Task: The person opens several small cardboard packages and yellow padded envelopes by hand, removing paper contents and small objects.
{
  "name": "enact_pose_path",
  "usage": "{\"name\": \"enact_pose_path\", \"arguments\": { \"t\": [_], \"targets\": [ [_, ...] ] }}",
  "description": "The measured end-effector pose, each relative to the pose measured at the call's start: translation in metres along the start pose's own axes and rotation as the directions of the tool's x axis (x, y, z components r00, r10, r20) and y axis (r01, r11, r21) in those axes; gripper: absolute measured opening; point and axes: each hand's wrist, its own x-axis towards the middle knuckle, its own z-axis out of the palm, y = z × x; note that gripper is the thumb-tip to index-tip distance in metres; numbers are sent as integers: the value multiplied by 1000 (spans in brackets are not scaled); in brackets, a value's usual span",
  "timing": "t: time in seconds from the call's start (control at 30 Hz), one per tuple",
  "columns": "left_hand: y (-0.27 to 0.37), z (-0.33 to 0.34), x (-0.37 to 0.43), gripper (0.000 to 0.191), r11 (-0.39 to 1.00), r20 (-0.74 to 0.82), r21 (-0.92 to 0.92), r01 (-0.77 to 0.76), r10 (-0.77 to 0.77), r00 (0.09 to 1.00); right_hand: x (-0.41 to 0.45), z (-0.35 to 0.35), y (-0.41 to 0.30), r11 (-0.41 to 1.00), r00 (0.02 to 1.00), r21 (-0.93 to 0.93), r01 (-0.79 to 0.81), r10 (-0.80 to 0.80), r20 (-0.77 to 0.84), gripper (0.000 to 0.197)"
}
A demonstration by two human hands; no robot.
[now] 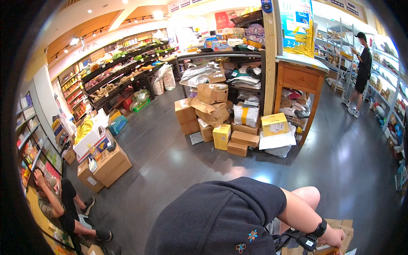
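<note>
At the lower right edge my left hand [333, 238] reaches into or over an open cardboard box [346, 232], fingers curled. What the fingers hold, if anything, is hidden. A black band [319, 227] circles the wrist, and a small black device [307, 243] with a white label and a cable sits against it. My black shirt [213, 220], with small embroidered marks, fills the bottom middle of the view. A bare knee [307, 195] shows behind the forearm. My right hand is out of view.
Stacked parcels [212, 111] stand by a table. A wooden desk [299, 75] adjoins a post. Bananas [83, 130] sit in a box near large cartons [111, 164]. One person [54, 204] sits at left; another [363, 67] stands by metal shelves. Produce racks [118, 70] line the back.
</note>
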Motion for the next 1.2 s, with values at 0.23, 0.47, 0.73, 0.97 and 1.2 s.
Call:
{"name": "enact_pose_path", "arguments": {
  "t": [0.23, 0.47, 0.73, 0.97, 1.2],
  "targets": [
    [12, -9, -17, 18, 993, 8, 102, -60, 60, 998, 1, -2, -8, 995, 998, 96, -39, 42, -37, 15],
    [27, -6, -25, 20, 990, 29, 141, -17, 14, 1000, -3, -5, 9, 986, 995, 128, -103, 102, 15, 12],
    [27, -30, 34, 20, 999, 78, 52, -11, 7, 997, 24, 22, 37, 997, 999, 55, 49, -49, -3, 23],
    [52, -14, 34, 23, 987, 134, 162, -21, -1, 991, 33, -1, 31, 985, 986, 23, -169, 169, 18, 21],
    [62, -5, 48, 26, 989, 195, 146, -4, -24, 981, 38, -5, 36, 986, 986, -50, -157, 155, -59, 16]
  ]
}}
